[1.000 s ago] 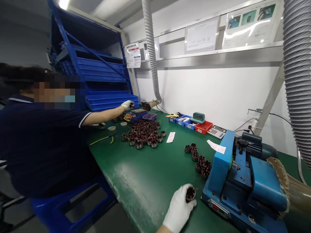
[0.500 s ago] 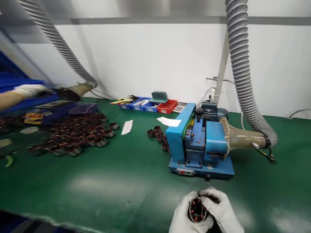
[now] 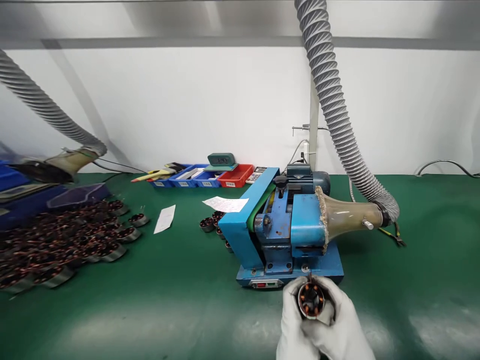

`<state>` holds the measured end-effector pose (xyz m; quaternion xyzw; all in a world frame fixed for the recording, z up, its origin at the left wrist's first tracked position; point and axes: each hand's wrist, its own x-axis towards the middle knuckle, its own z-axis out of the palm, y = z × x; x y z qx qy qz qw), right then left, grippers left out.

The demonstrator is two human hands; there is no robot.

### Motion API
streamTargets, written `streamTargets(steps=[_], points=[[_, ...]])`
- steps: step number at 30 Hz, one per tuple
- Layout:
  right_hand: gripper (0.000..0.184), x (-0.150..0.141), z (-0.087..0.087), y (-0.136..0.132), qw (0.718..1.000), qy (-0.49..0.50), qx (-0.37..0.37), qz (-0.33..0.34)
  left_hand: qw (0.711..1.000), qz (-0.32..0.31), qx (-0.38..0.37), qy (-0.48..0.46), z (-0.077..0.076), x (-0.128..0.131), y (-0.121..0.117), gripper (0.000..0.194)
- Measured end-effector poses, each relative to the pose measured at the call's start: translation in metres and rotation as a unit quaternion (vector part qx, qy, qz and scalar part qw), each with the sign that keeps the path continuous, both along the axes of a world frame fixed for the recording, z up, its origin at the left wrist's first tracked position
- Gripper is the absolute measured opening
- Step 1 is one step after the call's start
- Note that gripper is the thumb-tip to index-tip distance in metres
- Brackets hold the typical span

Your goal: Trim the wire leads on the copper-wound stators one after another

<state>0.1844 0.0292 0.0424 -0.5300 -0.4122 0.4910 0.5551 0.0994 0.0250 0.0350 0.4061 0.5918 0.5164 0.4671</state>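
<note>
Both my hands wear white gloves and meet at the bottom centre. My left hand [image 3: 294,327] and my right hand [image 3: 343,327] are wrapped together round one small round motor stator [image 3: 311,300] with copper windings and a metal rim. It is held just in front of the blue belt-grinding machine [image 3: 281,230], close to its front base. A few more stators [image 3: 210,222] lie beside the machine's left side.
A large heap of stators [image 3: 63,245] covers the green bench [image 3: 168,300] at the left. Paper slips [image 3: 165,218], blue and red small trays [image 3: 210,177], a calculator and a grey clock sit at the back. Grey extraction hoses [image 3: 337,120] hang down.
My view has swung right, away from the seated co-worker. The stator went from my left hand alone to both hands, and now sits closer to the machine's front.
</note>
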Motion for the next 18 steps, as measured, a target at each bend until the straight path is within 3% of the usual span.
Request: streamTargets(steps=[3,8,12,18], points=[[0.049,-0.012,-0.001,0.016,0.992,-0.108,-0.03,-0.055,0.998,0.012,-0.018,-0.064,0.001,0.012,0.023,0.038],[0.042,-0.01,0.021,0.04,0.981,-0.178,-0.025,-0.07,0.985,0.033,0.009,-0.171,-0.01,0.02,0.049,0.033],[0.04,-0.007,0.03,0.041,0.98,-0.186,-0.029,-0.065,0.983,0.017,0.031,-0.181,-0.012,0.02,0.054,0.033],[0.044,-0.01,0.029,0.037,0.98,-0.177,-0.028,-0.085,0.972,0.001,0.028,-0.235,-0.005,0.024,0.054,0.038]])
